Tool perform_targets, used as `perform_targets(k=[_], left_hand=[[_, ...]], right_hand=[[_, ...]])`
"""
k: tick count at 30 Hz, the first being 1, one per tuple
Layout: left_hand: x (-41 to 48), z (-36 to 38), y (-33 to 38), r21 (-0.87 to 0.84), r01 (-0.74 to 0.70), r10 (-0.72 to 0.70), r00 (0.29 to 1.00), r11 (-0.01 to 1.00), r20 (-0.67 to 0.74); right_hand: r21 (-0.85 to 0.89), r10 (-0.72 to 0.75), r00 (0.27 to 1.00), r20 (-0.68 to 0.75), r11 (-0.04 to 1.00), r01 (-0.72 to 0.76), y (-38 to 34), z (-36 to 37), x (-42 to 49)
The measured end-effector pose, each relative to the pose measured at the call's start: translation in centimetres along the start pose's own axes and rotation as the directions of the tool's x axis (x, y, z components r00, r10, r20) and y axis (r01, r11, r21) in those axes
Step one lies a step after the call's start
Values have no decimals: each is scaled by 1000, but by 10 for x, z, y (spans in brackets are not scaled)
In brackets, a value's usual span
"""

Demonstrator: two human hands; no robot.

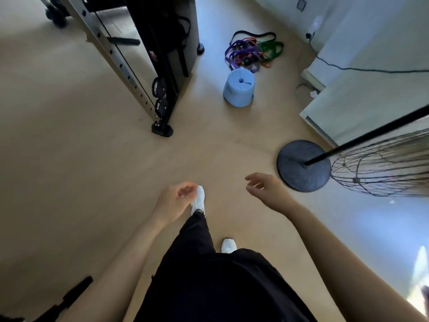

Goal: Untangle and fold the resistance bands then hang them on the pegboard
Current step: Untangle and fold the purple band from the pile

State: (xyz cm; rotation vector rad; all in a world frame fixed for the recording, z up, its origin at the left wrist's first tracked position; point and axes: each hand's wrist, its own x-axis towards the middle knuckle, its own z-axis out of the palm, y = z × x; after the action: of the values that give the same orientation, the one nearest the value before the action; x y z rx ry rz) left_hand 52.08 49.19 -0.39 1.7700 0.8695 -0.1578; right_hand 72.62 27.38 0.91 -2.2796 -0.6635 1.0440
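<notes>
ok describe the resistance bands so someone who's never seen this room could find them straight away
Start at the tall black weight machine at the upper left and look right to the pale blue stool on the floor. Just beyond it lie the resistance bands, the only tangled heap of purple, green, black and orange loops.

A tangled heap of multicoloured rubber resistance bands (253,51) is laid on the beige floor (92,159), just behind a pale-blue round plastic stool (239,89). A black steel weight rack (162,54) is stood to their left. A round black fan base (299,175) is set nearer, to the right.
</notes>
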Motion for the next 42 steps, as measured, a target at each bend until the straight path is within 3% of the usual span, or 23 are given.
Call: perform_targets(k=[10,14,21,26,36,42], left_hand=[[189,-94,64,115,-16,-2,989,993,149],[265,-116,111,175,-98,63,979,980,193],[381,-111,182,276,-166,86,956,947,282],[455,-101,234,333,-168,74,958,928,276],[600,-123,307,242,-85,30,975,966,222],[715,-146,343,237,-92,25,962,967,271]], right_hand=[[16,68,994,-87,998,-67,-85,-59,143],[79,119,986,-113,991,-111,-99,-87,190],[184,174,982,-74,970,-158,-89,-142,293],[158,174,984,-20,973,-169,-81,-203,371],[77,188,982,-20,980,-186,-89,-326,513],[101,264,963,-60,961,-258,-106,-378,599]])
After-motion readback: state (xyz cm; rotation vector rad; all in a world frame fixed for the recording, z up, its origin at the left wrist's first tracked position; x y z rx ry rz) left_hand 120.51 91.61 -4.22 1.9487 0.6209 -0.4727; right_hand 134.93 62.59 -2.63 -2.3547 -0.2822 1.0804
